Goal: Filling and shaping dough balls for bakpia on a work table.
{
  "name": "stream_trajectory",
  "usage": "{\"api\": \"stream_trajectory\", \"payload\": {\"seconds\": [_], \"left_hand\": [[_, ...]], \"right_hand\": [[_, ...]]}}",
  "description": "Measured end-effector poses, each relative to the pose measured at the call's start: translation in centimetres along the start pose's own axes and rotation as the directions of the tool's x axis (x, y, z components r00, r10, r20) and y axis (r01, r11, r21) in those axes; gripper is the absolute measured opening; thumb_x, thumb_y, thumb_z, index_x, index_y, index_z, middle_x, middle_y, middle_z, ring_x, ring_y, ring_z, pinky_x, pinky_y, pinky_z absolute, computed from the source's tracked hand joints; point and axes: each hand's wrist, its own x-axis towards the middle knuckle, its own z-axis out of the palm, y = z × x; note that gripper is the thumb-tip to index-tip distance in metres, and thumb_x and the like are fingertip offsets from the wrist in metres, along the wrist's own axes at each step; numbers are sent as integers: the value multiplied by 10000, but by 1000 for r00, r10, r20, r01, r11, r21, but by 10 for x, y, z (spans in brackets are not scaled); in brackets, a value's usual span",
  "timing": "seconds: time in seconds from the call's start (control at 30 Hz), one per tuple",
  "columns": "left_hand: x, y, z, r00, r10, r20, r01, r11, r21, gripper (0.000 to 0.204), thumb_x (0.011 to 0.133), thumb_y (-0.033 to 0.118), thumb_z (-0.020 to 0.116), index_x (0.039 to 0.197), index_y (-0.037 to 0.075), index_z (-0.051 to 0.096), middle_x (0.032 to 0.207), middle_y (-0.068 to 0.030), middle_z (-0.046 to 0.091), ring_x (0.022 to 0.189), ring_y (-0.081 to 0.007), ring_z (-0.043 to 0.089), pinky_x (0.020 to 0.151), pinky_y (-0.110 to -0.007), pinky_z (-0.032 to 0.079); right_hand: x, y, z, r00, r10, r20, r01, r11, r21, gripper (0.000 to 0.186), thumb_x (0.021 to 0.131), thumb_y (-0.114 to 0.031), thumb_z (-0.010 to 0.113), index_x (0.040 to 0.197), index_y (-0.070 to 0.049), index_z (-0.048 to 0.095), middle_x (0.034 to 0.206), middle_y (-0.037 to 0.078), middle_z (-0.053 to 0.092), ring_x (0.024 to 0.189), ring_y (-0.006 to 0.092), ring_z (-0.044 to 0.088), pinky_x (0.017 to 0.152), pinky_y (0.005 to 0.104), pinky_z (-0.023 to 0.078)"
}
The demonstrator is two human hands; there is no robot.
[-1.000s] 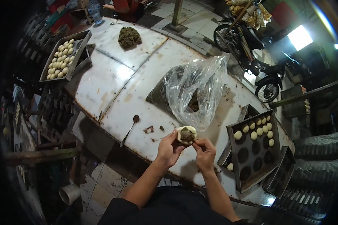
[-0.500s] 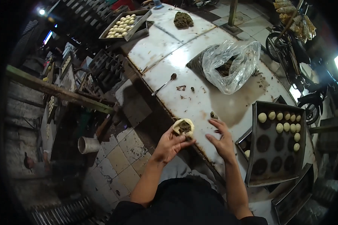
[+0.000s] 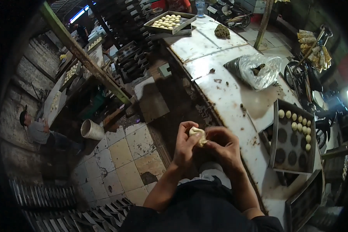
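Observation:
Over the table's near left edge, both my hands hold a piece of pale dough. It looks folded and pinched together at the top, and no filling shows on its outside. My left hand cups it, with the thumb pressed against its front. From the other side my right hand pinches the dough's lower right edge between thumb and fingers. Further along the table lies a clear plastic bag with dark crumbly filling in it. Right of my hands, a dark metal tray with round hollows holds several dough balls.
A long white table with dark crumbs runs away from me. At its far end are a filling lump and another tray of dough balls. On the tiled floor to the left stands a white bucket; beyond it is a person.
My right hand has come over from the table to the dough in my left hand. The dough, spread open with dark filling showing, is now folded up around it. The view has shifted.

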Motion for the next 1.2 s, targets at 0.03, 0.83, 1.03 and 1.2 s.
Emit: {"api": "stream_trajectory", "payload": {"seconds": [0.03, 0.83, 1.03, 1.2], "left_hand": [[-18, 4, -7, 1000, -1, 15, 2, 1000, -31, 192, 1012, 113, 595, 1178, 29, 546, 1102, -55, 593, 983, -102, 575, 861, -254, 497], [-191, -34, -37, 829, -431, 355, 232, 844, 483, 408, 1120, 268, 394, 1215, -20, 667, 943, -28, 647, 834, -104, 568, 760, -294, 487], [-196, -75, 99, 594, -421, 685, 70, 876, 477, 434, 1129, 317, 360, 1175, -26, 622, 876, -57, 648, 756, -119, 575, 694, -279, 498], [-197, -70, 276, 381, -345, 858, -153, 892, 427, 274, 1091, 231, 457, 1078, 5, 611, 899, -116, 631, 849, -230, 628, 803, -373, 523]], "right_hand": [[-9, -4, 23, 995, 44, -94, -47, 998, -29, 212, 860, -2, 786, 1066, -1, 736, 985, 37, 700, 945, 95, 647, 855, 255, 523], [-234, 37, 72, 935, -61, -349, -121, 870, -478, 176, 860, -5, 748, 1033, 25, 755, 972, 120, 712, 888, 163, 693, 802, 290, 556], [-311, 18, -38, 756, -135, -641, -144, 920, -363, 147, 868, -37, 781, 1014, -18, 783, 928, 14, 604, 849, 90, 579, 714, 257, 513], [-376, -49, -135, 605, -420, -677, 381, 899, -218, 217, 876, -7, 770, 1091, -4, 735, 1125, 66, 529, 991, 148, 543, 910, 293, 470]]}}
